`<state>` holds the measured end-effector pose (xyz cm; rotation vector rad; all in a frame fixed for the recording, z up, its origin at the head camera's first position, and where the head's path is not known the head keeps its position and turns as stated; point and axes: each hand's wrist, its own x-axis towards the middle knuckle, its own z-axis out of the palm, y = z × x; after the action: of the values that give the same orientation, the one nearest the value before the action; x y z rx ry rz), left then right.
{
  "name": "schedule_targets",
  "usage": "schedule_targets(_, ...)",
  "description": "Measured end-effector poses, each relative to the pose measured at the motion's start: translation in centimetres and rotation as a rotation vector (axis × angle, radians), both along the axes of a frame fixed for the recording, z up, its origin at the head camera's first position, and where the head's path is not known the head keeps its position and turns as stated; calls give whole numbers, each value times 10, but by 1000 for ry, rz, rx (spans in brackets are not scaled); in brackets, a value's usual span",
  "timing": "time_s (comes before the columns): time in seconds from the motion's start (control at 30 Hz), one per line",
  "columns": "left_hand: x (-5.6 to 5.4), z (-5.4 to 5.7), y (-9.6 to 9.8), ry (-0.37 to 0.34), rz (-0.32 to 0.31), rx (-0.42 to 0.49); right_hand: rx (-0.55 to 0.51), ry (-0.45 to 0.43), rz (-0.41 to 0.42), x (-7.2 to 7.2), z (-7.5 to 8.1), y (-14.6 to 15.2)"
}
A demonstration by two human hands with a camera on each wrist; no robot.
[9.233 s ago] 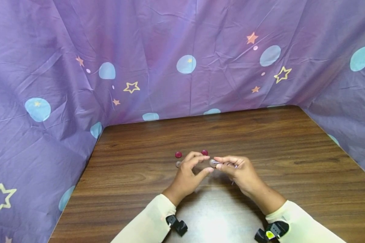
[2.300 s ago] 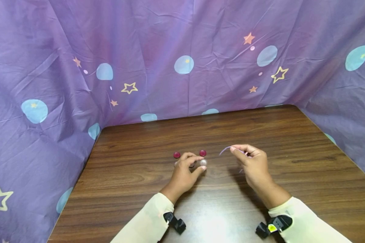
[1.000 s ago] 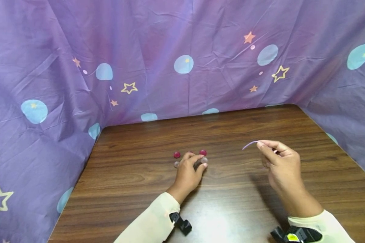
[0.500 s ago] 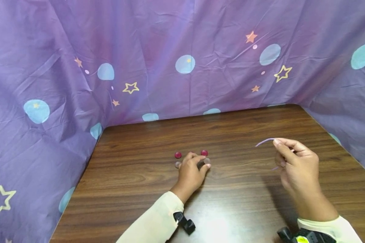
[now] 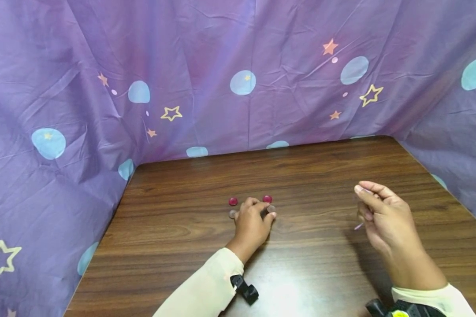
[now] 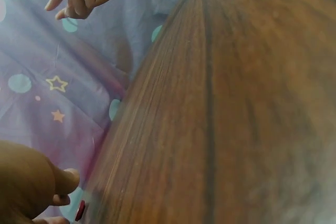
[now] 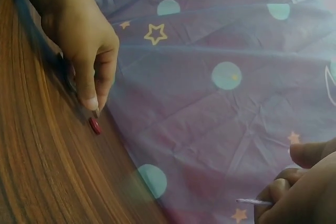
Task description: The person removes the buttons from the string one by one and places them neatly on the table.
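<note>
My left hand [image 5: 251,223] pinches a clear round button [image 5: 271,208] between thumb and fingers, low over the table. Just beyond its fingertips lies a red button [image 5: 267,199], also visible in the right wrist view as a red button [image 7: 95,126]. Left of this hand are another red button [image 5: 232,201] and a second clear button [image 5: 232,214], the latter close to the hand's side. My right hand [image 5: 388,220], raised to the right, pinches a thin purple string [image 5: 358,226]. Its lower end hangs under the curled fingers; most of it is hidden in the hand.
A brown wood-grain table [image 5: 174,264] lies beneath both hands. Purple patterned cloth [image 5: 198,88] hangs behind it and along both sides. Each wrist wears a black camera strap, one being the left wrist strap [image 5: 243,288].
The right hand has drawn away to the right with the string, whose upper end no longer sticks out past the fingertips. The left hand has shifted slightly right with the clear button.
</note>
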<state>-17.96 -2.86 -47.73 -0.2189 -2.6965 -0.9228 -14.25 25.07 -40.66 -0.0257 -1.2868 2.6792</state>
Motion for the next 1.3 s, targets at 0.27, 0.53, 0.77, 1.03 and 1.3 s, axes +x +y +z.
schedule_targets(0.27, -1, -1, 3, 11, 22, -26, -6, -18, 104, 0, -7, 3)
schedule_targets(0.53, -2, -1, 3, 19, 30, -51, 28, 28, 176, 0, -14, 8)
schedule_targets(0.77, -2, -1, 3, 11, 39, -80, 124, 7, 160, -1, -10, 6)
schedule_targets(1.03, -4, -1, 5, 6, 52, -91, 112, -32, 87, 1, -6, 3)
schedule_targets(1.3, -4, -2, 5, -6, 62, -112, 227, -21, 158, 4, -5, 6)
